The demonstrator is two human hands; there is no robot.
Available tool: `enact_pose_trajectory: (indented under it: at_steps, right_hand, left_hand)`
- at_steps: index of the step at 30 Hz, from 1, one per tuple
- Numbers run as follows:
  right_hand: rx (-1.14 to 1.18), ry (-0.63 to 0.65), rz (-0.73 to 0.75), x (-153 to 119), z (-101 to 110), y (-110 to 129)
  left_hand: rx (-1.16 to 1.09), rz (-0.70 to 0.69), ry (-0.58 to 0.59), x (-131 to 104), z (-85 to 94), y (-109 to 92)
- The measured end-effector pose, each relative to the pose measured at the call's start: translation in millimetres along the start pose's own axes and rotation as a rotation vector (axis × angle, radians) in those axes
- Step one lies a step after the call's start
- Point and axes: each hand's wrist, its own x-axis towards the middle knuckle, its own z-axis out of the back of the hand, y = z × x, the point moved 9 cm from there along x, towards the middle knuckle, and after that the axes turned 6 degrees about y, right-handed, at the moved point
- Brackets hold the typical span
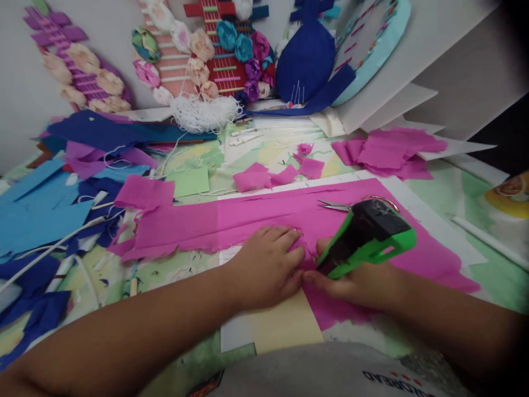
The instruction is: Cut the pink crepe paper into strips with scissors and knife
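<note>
My left hand (268, 264) rests palm down at the edge of a long pink crepe paper sheet (256, 215), its fingers bent and pressed onto the paper. Close beside it, my right hand (359, 284) is closed around a green-and-black hand tool (372, 237), whose exact kind I cannot make out. The tool's lower end meets the paper near my left fingertips, partly hidden by my fingers. Behind the tool, small scissors (336, 205) lie on the pink paper. White paper and a pale yellow card (285, 325) show under my left hand.
Pink scraps (252, 177) and a crumpled pink piece (397, 149) lie farther back. Blue paper (37, 204), cords and scraps crowd the left. A bundle of white yarn (206, 113) sits before paper-decorated instrument shapes (306, 60). A white stick (490, 242) lies at right.
</note>
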Motion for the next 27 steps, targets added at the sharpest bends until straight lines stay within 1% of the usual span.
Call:
enact_pose_trajectory:
  at_steps: [4, 6, 8, 16, 23, 27]
  right_hand:
    - [0.186, 0.016, -0.085, 4.5, -0.2, -15.1]
    - [0.293, -0.013, -0.138, 5.4, 3.3, -22.0]
    - [0.343, -0.044, -0.174, 5.4, 6.5, -25.9]
    - [0.292, -0.14, -0.192, 5.8, 13.3, -30.2]
    - [0.167, -0.093, -0.126, 5.6, 8.8, -18.7]
    - [0.189, -0.054, -0.08, 6.0, 5.4, -15.8]
  left_hand:
    - [0.019, 0.006, -0.01, -0.5, 0.5, -0.8]
    - [0.036, 0.018, -0.019, -0.6, 0.6, -0.5]
    - [0.053, 0.022, -0.028, -0.5, 1.1, -1.0]
    - [0.072, 0.016, -0.018, -1.3, 0.6, -1.6]
    - [0.036, 0.024, -0.036, -0.8, 1.4, -0.5]
    - [0.018, 0.018, -0.017, -0.1, -0.1, -0.2]
